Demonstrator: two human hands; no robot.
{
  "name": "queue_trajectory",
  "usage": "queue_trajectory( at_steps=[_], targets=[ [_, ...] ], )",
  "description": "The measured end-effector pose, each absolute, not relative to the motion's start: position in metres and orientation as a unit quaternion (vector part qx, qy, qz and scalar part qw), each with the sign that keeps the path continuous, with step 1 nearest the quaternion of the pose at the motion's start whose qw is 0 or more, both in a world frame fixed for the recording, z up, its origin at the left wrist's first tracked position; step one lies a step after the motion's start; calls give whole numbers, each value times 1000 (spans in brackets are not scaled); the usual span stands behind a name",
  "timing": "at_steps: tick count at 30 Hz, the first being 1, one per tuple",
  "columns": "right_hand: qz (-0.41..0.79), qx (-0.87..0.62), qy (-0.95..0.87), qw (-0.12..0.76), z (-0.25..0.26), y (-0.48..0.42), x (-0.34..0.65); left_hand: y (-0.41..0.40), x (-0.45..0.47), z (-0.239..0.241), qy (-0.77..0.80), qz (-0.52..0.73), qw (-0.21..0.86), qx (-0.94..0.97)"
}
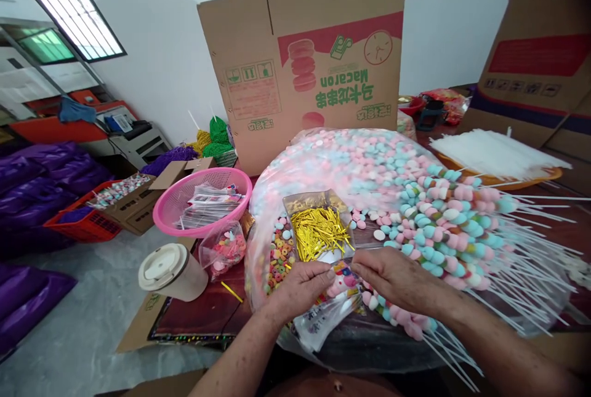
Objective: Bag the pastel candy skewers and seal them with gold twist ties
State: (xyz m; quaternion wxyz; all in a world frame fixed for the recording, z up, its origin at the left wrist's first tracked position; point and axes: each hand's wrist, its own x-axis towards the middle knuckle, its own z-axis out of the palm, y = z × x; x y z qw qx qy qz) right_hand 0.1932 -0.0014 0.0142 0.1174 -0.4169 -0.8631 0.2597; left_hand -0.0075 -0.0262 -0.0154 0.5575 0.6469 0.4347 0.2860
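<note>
My left hand [300, 289] and my right hand [392, 277] meet over a small printed plastic bag [330, 308] with a pink figure on it. Both hands pinch the bag's top edge, fingers closed. Just beyond the hands lies an open packet of gold twist ties [318, 231]. To the right spreads a heap of candy skewers [452, 224], pink, blue and white pieces on white sticks. Loose ring-shaped candies [278, 255] lie left of the ties inside a big clear bag.
A paper cup with a lid [170, 271] stands at the left, next to a small bag of pink candy [224, 249]. A pink basket [203, 200] holds packets. An upside-down Macaron carton [305, 64] stands behind. White sticks fill a tray [494, 154] at the right.
</note>
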Motion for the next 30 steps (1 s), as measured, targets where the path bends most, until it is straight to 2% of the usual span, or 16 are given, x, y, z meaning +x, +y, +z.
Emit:
queue_trajectory(
  at_steps=[4, 7, 9, 12, 14, 17, 19, 22, 24, 28, 30],
  targets=[
    [316, -417, -843, 123, 7, -2, 187, -34, -3, -28, 445, 301, 606, 586],
    [464, -441, -730, 239, 2, -8, 183, -36, 2, -33, 472, 354, 618, 519],
    [554, -467, -618, 306, -5, -15, 177, -37, 6, -33, 505, 390, 564, 524],
    [607, -498, -543, 297, -18, -29, 164, -40, 11, -29, 559, 369, 414, 616],
    [605, -508, -536, 298, -24, -36, 156, -42, 12, -26, 563, 344, 375, 651],
    [597, -493, -537, 335, -27, -40, 147, -43, 7, -21, 484, 319, 491, 651],
    [628, -470, -527, 326, -27, -41, 144, -41, 1, -18, 411, 278, 582, 645],
    [658, -461, -525, 280, -28, -40, 143, -37, -8, -12, 378, 218, 608, 663],
    [573, -486, -602, 271, -26, -38, 145, -34, -12, -8, 373, 199, 597, 682],
    [227, -521, -776, 275, -13, -31, 153, -31, -15, -3, 417, 192, 594, 660],
    [73, -463, -838, 280, -6, -27, 158, -30, -14, -3, 443, 212, 587, 644]
  ],
)
